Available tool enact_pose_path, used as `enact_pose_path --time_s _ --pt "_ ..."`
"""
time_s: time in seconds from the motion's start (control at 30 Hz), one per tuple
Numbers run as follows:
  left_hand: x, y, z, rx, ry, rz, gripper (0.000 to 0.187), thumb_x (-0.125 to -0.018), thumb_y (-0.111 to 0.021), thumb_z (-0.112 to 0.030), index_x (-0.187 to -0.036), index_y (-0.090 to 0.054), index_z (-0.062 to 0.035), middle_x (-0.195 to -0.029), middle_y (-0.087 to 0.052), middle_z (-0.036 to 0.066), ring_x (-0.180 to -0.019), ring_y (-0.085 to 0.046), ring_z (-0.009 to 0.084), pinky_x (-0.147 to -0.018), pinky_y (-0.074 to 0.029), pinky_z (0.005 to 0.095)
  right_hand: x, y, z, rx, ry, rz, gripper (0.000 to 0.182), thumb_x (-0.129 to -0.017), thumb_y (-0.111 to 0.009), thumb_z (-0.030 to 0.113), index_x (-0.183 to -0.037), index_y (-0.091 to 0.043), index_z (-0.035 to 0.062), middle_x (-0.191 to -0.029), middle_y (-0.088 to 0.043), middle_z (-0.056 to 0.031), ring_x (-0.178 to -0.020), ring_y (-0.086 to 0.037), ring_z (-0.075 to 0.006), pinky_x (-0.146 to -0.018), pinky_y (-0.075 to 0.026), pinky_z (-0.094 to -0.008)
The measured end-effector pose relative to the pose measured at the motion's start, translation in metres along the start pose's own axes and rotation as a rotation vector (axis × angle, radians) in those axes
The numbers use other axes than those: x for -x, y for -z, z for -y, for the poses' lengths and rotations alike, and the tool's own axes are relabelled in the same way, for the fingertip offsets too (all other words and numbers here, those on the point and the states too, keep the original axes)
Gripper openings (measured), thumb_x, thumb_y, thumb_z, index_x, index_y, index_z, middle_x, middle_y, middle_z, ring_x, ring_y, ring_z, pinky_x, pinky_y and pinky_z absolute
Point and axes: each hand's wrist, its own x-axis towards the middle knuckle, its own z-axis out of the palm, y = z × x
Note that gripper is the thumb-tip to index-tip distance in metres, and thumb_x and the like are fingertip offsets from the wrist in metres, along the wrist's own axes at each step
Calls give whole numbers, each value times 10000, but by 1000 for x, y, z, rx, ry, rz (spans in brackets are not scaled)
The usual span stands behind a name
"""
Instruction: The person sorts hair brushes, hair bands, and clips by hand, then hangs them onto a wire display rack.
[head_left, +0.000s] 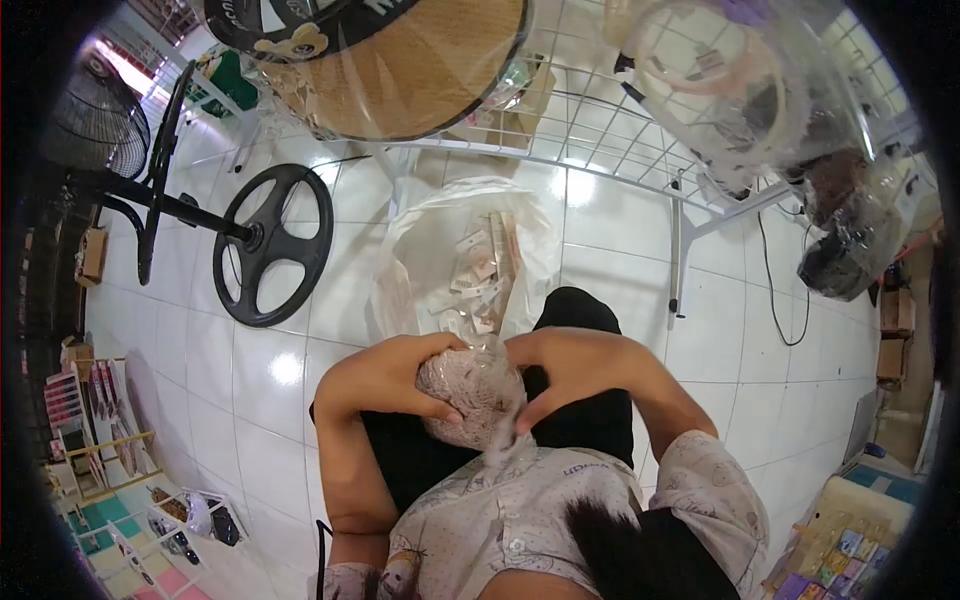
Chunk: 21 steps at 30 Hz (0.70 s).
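A rounded bundle of pale, beige-white knitted-looking material (468,390) in clear plastic rests over my lap. My left hand (415,372) is wrapped around its left side, with the thumb pressed on the front. On the other side, my right hand (555,362) grips the edge of the clear plastic (507,425), its thumb pointing down along it. Some right-hand fingers are hidden behind the bundle. Just beyond my hands, an open white plastic bag (395,265) stands on the floor, with crumpled clear wrappers and tags (480,262) inside.
A wire-mesh rack (600,135) stands ahead, carrying woven hats in plastic (400,85) and bagged headbands (760,100). At left are a standing fan (95,125) and a round black base (272,245). A cable (775,300) lies on the tiles at right. Display shelves (100,440) flank me.
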Motion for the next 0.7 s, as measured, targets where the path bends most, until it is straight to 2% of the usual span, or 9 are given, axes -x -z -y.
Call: enact_pose_path --time_s 0.03,0.1,0.17,0.2,0.23,0.27,0.4,0.53,0.7 --pt "-1 -4 -3 -27 12 -14 629 -657 -810 -273 -1147 -522 -3 -1040 -626 177 -952 -605 229 -831 -458 326 15 6 7 116 30 -84 507 -687 -803 310 -1050 -608 15 -962 -659 -119 -863 -626 -250 -770 -483 -327" --pt "0 -11 -10 -73 59 -50 606 -659 -805 -281 -1124 -535 -2 -1007 -638 173 -931 -615 235 -819 -463 323 51 28 22 334 215 -607 445 -675 -808 268 -986 -609 19 -903 -649 -120 -812 -621 -262 -711 -483 -335" --pt "0 -16 -21 -129 85 -70 595 -661 -801 -289 -1115 -543 -4 -977 -646 170 -916 -624 242 -815 -466 316 102 40 42 703 323 -1332 159 -833 -607 78 -956 -584 -20 -876 -608 -116 -849 -582 -209 -774 -454 -320" --pt "-2 -18 -23 -130 97 -68 596 -659 -800 -290 -1115 -545 -3 -972 -648 169 -914 -627 244 -816 -466 316 127 53 47 842 369 -1642 155 -825 -590 22 -969 -577 -31 -860 -606 -124 -857 -586 -242 -776 -453 -340" --pt "-2 -20 -24 -132 108 -65 598 -657 -798 -292 -1116 -547 -3 -968 -650 168 -912 -629 246 -817 -467 316 145 68 50 991 456 -1864 193 -850 -577 44 -1030 -562 -24 -982 -589 -134 -966 -557 -240 -856 -432 -337" --pt "-6 -23 -26 -137 123 -67 600 -655 -797 -293 -1117 -549 -2 -964 -652 168 -909 -631 248 -819 -468 316 161 81 63 1262 274 -1936 299 -859 -601 119 -1127 -547 -3 -1179 -521 -151 -1122 -485 -277 -954 -381 -375" --pt "-12 -27 -34 -178 155 -69 642 -642 -792 -316 -1129 -549 24 -988 -652 167 -928 -628 247 -832 -468 316 176 117 69 1379 -30 -1885 584 -840 -631 368 -1329 -467 94 -1466 -271 -191 -1353 -214 -410 -1090 -171 -504" --pt "-17 -33 -32 -129 184 -92 688 -633 -792 -337 -1149 -544 44 -1010 -650 170 -944 -623 252 -842 -468 316 166 136 45 1283 -157 -1832 604 -865 -565 410 -1386 -408 149 -1493 -240 -167 -1344 -201 -447 -1059 -143 -596" --pt "-19 -32 -27 -150 180 -101 694 -633 -793 -338 -1153 -545 49 -1026 -647 173 -953 -622 255 -850 -467 319 152 157 35 1345 -198 -1884 589 -885 -517 428 -1399 -389 171 -1498 -234 -154 -1333 -208 -454 -1043 -126 -622"
